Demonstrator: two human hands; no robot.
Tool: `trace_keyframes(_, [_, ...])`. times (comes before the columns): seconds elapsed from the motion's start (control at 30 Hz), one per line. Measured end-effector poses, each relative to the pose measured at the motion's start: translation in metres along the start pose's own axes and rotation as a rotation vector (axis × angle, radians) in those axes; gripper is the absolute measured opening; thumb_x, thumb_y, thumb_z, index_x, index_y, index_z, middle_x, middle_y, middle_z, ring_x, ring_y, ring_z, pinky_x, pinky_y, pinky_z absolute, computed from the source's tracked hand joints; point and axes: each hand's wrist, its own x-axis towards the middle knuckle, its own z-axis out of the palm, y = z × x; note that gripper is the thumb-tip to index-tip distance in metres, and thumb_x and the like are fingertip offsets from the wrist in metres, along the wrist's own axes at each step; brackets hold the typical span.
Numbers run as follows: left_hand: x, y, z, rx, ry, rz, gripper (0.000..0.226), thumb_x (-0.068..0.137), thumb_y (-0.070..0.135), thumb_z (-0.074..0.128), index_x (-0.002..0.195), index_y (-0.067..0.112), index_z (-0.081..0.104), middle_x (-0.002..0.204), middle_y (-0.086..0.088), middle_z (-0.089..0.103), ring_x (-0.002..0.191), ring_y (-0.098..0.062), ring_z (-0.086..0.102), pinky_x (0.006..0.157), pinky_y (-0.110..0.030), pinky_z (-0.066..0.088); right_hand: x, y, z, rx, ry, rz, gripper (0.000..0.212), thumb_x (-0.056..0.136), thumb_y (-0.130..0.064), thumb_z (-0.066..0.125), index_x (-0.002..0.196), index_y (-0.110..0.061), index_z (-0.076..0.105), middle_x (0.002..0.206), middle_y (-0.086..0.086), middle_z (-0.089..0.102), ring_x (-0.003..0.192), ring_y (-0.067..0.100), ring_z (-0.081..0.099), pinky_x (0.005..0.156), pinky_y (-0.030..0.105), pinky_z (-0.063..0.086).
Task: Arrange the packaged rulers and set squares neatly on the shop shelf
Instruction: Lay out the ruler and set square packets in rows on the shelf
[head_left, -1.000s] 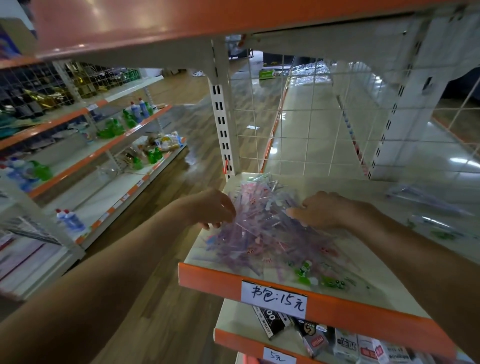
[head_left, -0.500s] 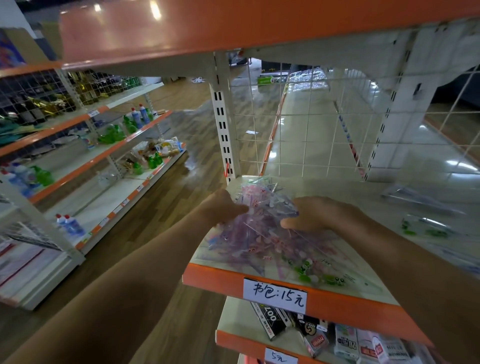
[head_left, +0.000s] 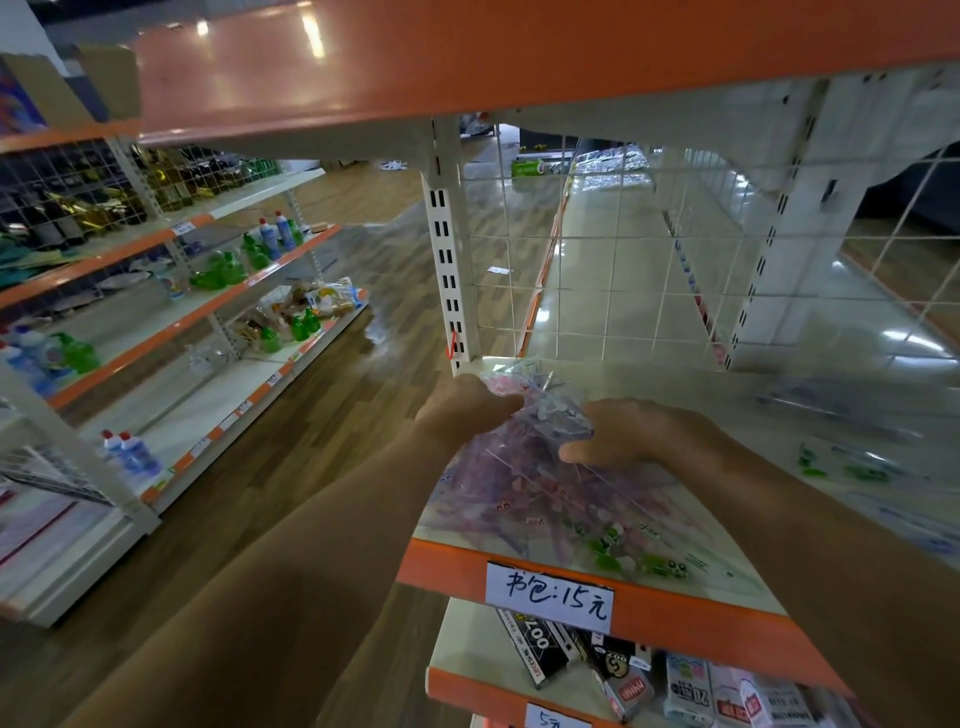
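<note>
A heap of clear packets with pink rulers and set squares (head_left: 524, 486) lies at the left end of the cream shelf (head_left: 670, 379) with its orange front lip. My left hand (head_left: 462, 408) clasps the heap's far left side. From the right, my right hand (head_left: 631, 431) presses on its top, fingers curled over the packets. Between the two hands the heap is squeezed together. A few packets with green print (head_left: 639, 558) lie at the heap's near edge. More clear packets (head_left: 852, 462) sit further right on the shelf, blurred.
A white price label (head_left: 550, 595) is stuck on the orange lip. Below, a lower shelf holds boxed goods (head_left: 623, 675). A white wire grid (head_left: 597, 270) backs the shelf and an orange shelf (head_left: 467, 57) hangs overhead. Left, across the wooden aisle, stands shelving with bottles (head_left: 249, 254).
Both hands have drawn closer together, bunching the pink packets into a tighter heap toward the shelf's back left. The camera has moved nearer.
</note>
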Motion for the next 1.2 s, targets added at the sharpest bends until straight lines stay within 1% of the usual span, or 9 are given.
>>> trace_keyframes(0.1, [0.002, 0.011, 0.005, 0.131, 0.048, 0.018, 0.044, 0.085, 0.049, 0.058, 0.099, 0.008, 0.058, 0.098, -0.007, 0.055, 0.097, -0.027, 0.058, 0.079, -0.029, 0.046, 0.001, 0.001, 0.002, 0.016, 0.010, 0.003, 0.068, 0.086, -0.058, 0.055, 0.136, -0.013, 0.045, 0.136, 0.008, 0.051, 0.117, 0.027, 0.053, 0.094, 0.036, 0.044])
trace_keyframes(0.2, [0.008, 0.014, 0.005, -0.053, -0.015, -0.077, 0.031, 0.084, 0.032, 0.065, 0.073, 0.009, 0.048, 0.079, -0.005, 0.051, 0.067, -0.016, 0.051, 0.056, -0.024, 0.041, 0.000, 0.002, 0.002, 0.021, 0.014, 0.005, 0.069, 0.086, -0.058, 0.055, 0.138, -0.013, 0.043, 0.137, 0.009, 0.049, 0.119, 0.027, 0.051, 0.095, 0.037, 0.043])
trace_keyframes(0.37, [0.016, 0.005, -0.005, -0.368, -0.155, -0.226, 0.024, 0.085, 0.011, 0.064, 0.069, 0.009, 0.047, 0.059, -0.004, 0.042, 0.036, -0.010, 0.042, 0.032, -0.012, 0.031, 0.000, 0.003, 0.001, 0.026, 0.014, -0.013, 0.066, 0.087, -0.056, 0.054, 0.135, -0.012, 0.046, 0.136, 0.009, 0.051, 0.118, 0.027, 0.052, 0.093, 0.036, 0.043])
trace_keyframes(0.57, [0.018, -0.027, -0.021, -0.673, -0.194, -0.260, 0.009, 0.091, 0.010, 0.057, 0.083, 0.008, 0.054, 0.072, -0.008, 0.054, 0.051, -0.015, 0.056, 0.048, -0.023, 0.047, 0.002, 0.000, 0.001, 0.004, -0.001, 0.014, 0.071, 0.087, -0.059, 0.052, 0.139, -0.012, 0.041, 0.141, 0.010, 0.047, 0.125, 0.029, 0.048, 0.098, 0.037, 0.041])
trace_keyframes(0.67, [0.017, -0.041, -0.033, -0.798, -0.188, -0.253, 0.007, 0.092, 0.008, 0.055, 0.089, 0.004, 0.060, 0.075, -0.012, 0.062, 0.047, -0.016, 0.062, 0.043, -0.022, 0.049, 0.003, -0.002, 0.001, -0.019, -0.007, 0.026, 0.071, 0.088, -0.058, 0.051, 0.139, -0.010, 0.041, 0.141, 0.011, 0.046, 0.125, 0.029, 0.048, 0.098, 0.035, 0.040])
trace_keyframes(0.77, [0.017, -0.045, -0.039, -0.898, -0.292, -0.254, 0.014, 0.088, 0.001, 0.057, 0.099, -0.007, 0.059, 0.085, -0.019, 0.065, 0.065, -0.024, 0.068, 0.055, -0.032, 0.057, 0.004, -0.004, -0.001, -0.037, -0.010, 0.025, 0.070, 0.088, -0.058, 0.051, 0.137, -0.009, 0.044, 0.139, 0.011, 0.048, 0.123, 0.028, 0.049, 0.096, 0.034, 0.041])
trace_keyframes(0.87, [0.013, -0.039, -0.034, -0.940, -0.394, -0.253, 0.005, 0.088, -0.005, 0.053, 0.090, -0.008, 0.057, 0.076, -0.017, 0.066, 0.063, -0.023, 0.069, 0.057, -0.033, 0.059, 0.003, -0.004, -0.002, -0.037, -0.025, 0.035, 0.071, 0.088, -0.057, 0.052, 0.139, -0.009, 0.042, 0.141, 0.011, 0.047, 0.125, 0.029, 0.048, 0.097, 0.034, 0.040])
trace_keyframes(1.1, [0.003, -0.015, -0.027, -0.871, -0.473, -0.207, 0.016, 0.088, -0.002, 0.056, 0.073, -0.001, 0.055, 0.065, -0.011, 0.056, 0.052, -0.018, 0.060, 0.056, -0.031, 0.059, -0.003, -0.001, -0.003, -0.021, -0.003, 0.031, 0.070, 0.088, -0.056, 0.052, 0.141, -0.012, 0.039, 0.143, 0.010, 0.045, 0.126, 0.029, 0.047, 0.100, 0.036, 0.040])
trace_keyframes(1.2, [-0.003, -0.006, -0.021, -0.856, -0.492, -0.203, 0.021, 0.090, -0.001, 0.054, 0.070, 0.002, 0.051, 0.062, -0.010, 0.053, 0.048, -0.018, 0.058, 0.052, -0.029, 0.057, -0.015, 0.001, -0.006, 0.001, 0.266, -0.018, 0.050, 0.090, -0.048, 0.052, 0.127, -0.014, 0.052, 0.126, 0.010, 0.055, 0.113, 0.029, 0.054, 0.087, 0.033, 0.042])
